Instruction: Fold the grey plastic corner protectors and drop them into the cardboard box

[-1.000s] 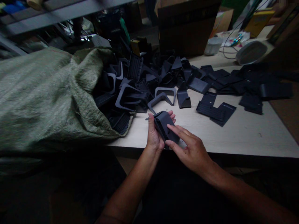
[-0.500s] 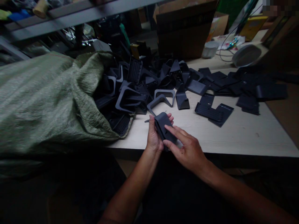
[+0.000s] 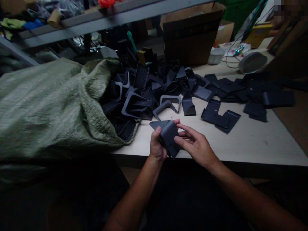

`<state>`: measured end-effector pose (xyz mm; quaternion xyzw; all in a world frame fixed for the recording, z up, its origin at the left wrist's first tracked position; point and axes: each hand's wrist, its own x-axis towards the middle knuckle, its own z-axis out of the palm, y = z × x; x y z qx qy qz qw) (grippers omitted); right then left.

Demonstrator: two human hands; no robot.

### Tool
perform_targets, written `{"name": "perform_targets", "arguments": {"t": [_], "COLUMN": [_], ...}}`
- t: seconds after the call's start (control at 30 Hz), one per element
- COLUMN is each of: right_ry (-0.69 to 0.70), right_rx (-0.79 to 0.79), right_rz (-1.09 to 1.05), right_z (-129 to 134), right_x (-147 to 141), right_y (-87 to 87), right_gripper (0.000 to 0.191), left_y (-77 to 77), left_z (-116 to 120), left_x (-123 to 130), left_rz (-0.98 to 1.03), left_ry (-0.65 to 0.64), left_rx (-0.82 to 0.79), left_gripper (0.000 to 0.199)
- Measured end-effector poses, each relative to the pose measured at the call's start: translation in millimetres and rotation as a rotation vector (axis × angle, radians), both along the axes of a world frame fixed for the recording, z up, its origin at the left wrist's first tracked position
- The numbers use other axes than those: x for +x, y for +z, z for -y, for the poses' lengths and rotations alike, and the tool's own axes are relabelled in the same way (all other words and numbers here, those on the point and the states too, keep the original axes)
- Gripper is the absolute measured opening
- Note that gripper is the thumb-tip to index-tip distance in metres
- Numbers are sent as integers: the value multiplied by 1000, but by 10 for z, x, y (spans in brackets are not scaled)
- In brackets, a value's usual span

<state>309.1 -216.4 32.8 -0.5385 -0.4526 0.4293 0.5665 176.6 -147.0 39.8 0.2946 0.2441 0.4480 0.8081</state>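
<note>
My left hand [image 3: 157, 144] is wrapped round a dark grey plastic bracket [image 3: 170, 138], thumb on its left edge and fingertips showing past the far side. The bracket is tilted, with a broad flat face and a pointed flap at upper left. From the right, my right hand [image 3: 196, 144] holds its edge, the thumb on the face and the other fingers curled by the side. Just beyond lie a U-shaped grey bracket [image 3: 166, 106] and an upright-angled bracket [image 3: 189, 104], part of a heap of similar pieces [image 3: 144, 86].
A green woven sack [image 3: 60, 106] spills brackets at the left of the pale table [image 3: 252, 144]. Flat dark plates [image 3: 228, 86] lie at right. A cardboard box [image 3: 187, 41] and a white tub [image 3: 216, 56] stand behind. A metal shelf beam [image 3: 108, 22] crosses above.
The bracket has turned in my left hand, so its pointed flap now shows at upper left. My right hand's fingers have shifted from its face to its right edge.
</note>
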Motion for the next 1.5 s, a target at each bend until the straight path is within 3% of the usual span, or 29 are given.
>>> {"name": "perform_targets", "arguments": {"t": [0.17,0.3,0.43,0.57,0.7,0.83,1.1,1.27,1.4,1.5], "right_ry": [150,231,230,166,165,168,73,136,165,221], "right_rx": [-62,-142,-109,-28,-10,-7,27,40,-65,-127], "right_rz": [-294,-422,-393,-239,-69,-61,-16,86,39,-11], "right_z": [-211,-201,-161,-97,-2,86,158,155,173,145], "right_x": [22,-7,-8,-57,-121,-153,-163,-61,55,136], "right_y": [79,119,128,148,77,-8,12,-16,0,26], "right_gripper": [48,51,49,42,32,29,30,27,30,32], "left_y": [-46,-48,15,103,144,182,340,252,202,286], "left_z": [-39,-5,54,-121,-399,-387,-173,-213,-307,-354], "left_x": [52,47,9,-17,-9,66,157,78,-86,-202], "left_rz": [-28,-73,-31,86,88,-17,-151,-327,-635,-901], "left_ry": [8,-57,-111,-80,45,75,143,99,48,-117], "left_rx": [138,88,56,-98,-337,-331,-145,34,466,884], "left_gripper": [63,67,63,65,32,19,25,33,31,36]}}
